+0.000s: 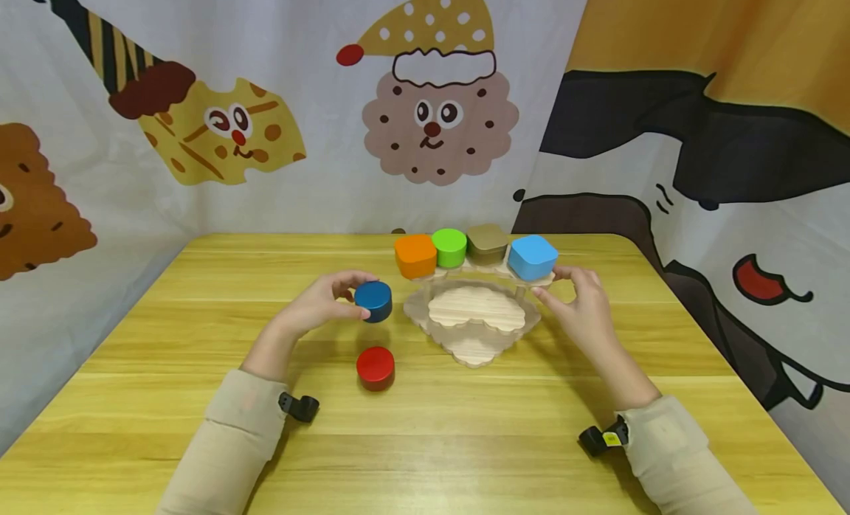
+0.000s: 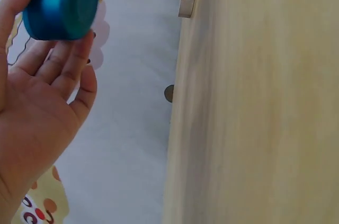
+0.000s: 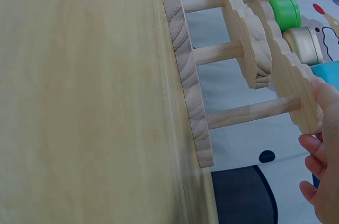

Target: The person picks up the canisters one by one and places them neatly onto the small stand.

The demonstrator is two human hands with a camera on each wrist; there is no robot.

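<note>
Left hand (image 1: 317, 306) has its grip closed round a dark blue round block (image 1: 373, 301), thumb and fingers pinching its sides, and lifts it clear of the worktop (image 1: 199, 338) just left of the wooden tiered stand (image 1: 473, 319). In the left wrist view the block (image 2: 61, 4) is glossy, a short cylinder, held at the fingertips (image 2: 69, 54).

Right hand (image 1: 581, 308) grips the right end of the stand's top tier: fingers curled onto the scalloped edge beside the light blue block (image 1: 533, 257). The right wrist view shows the fingertips (image 3: 318, 150) against that wavy rim; stand (image 3: 238, 54) is raw pale wood, cloud-shaped plates joined by round dowels.

The stand sits near the far edge of the worktop, a little right of centre. On the top tier, in a row left to right: orange block (image 1: 415, 254), a rounded square; green round block (image 1: 448, 247); tan block (image 1: 487, 243), rounded square, dull finish; then the light blue one, rounded square. The lower tier is bare wood.

Red round block (image 1: 375, 367) lies flat on the worktop, nearer the front edge, below the dark blue one and apart from the stand.

Worktop is yellow plank wood with a smooth grain. Open room along the whole left side, the front edge and the front right corner. Printed cartoon cloth (image 1: 265, 116) hangs close behind the far edge and along the right edge.
</note>
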